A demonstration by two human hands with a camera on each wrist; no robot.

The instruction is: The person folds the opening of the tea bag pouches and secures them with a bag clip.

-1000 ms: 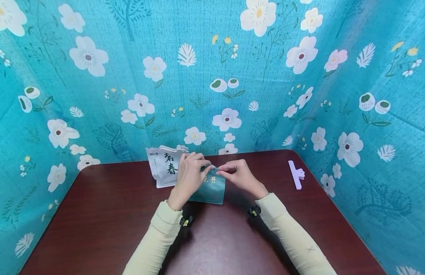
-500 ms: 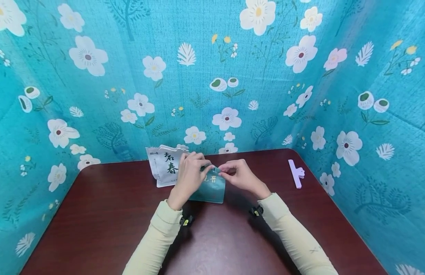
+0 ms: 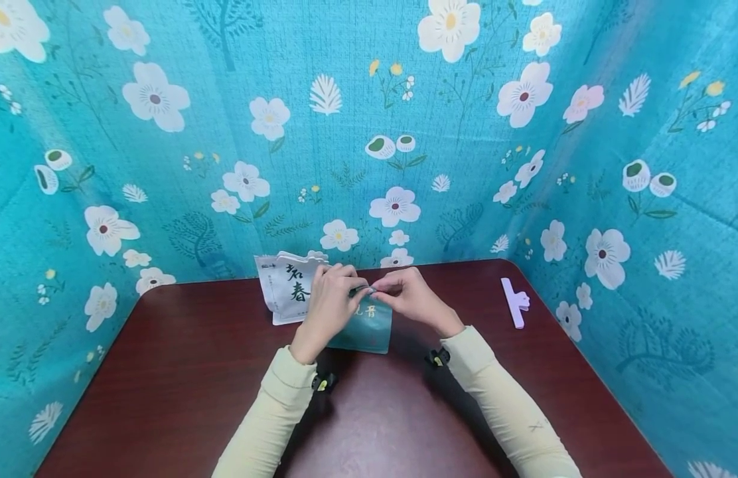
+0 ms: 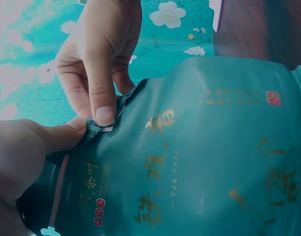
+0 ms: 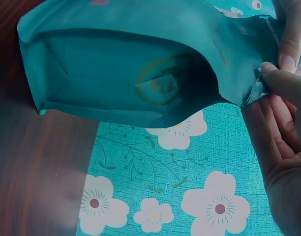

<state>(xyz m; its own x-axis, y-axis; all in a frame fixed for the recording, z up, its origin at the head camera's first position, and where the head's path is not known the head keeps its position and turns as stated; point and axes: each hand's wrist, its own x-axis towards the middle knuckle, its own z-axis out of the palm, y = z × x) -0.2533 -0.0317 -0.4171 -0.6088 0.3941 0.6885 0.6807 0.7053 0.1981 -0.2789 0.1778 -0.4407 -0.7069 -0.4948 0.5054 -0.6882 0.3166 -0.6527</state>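
A green tea pouch (image 3: 371, 332) with gold characters stands on the table, its top edge bunched between both hands. My left hand (image 3: 333, 299) pinches that edge on the left. Close beside it, the thumb and fingers of my right hand (image 3: 415, 300) pinch the same edge, the fingertips of both hands almost meeting. In the left wrist view the top of the green pouch (image 4: 209, 147) is creased and folded under the thumbs. The right wrist view shows the side and bottom gusset of the pouch (image 5: 106, 78), bulging outward.
Behind my left hand stand silver-white pouches (image 3: 279, 292) with dark green characters, partly hidden. A pale purple clip (image 3: 514, 304) lies near the right edge of the dark red-brown table (image 3: 196, 372). Flowered teal cloth (image 3: 345, 153) hangs along the back and sides.
My right hand has shifted slightly left and up along the pouch's top edge, closer to the left fingertips. The left hand keeps its hold, and the pouch stays in place.
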